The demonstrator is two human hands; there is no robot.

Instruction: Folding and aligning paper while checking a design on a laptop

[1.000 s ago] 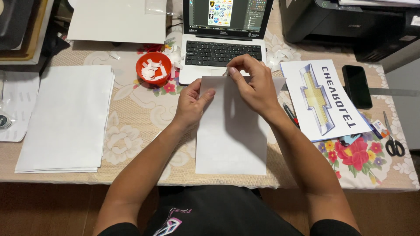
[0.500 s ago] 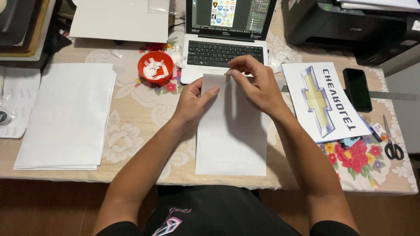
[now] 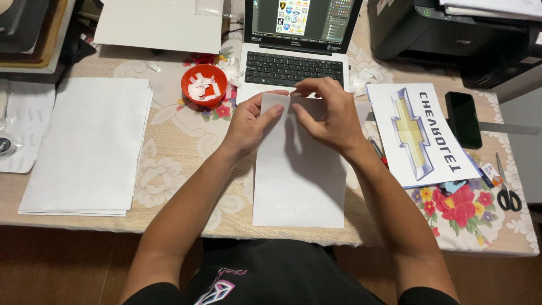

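White sheet, flat on table; left hand and right hand pinch its far edge, fingers pressed together on the paper. Beyond the fingers: laptop; left of them, red bowl of scraps.

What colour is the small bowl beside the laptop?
The small bowl is orange-red and holds white paper scraps, seen in the head view.
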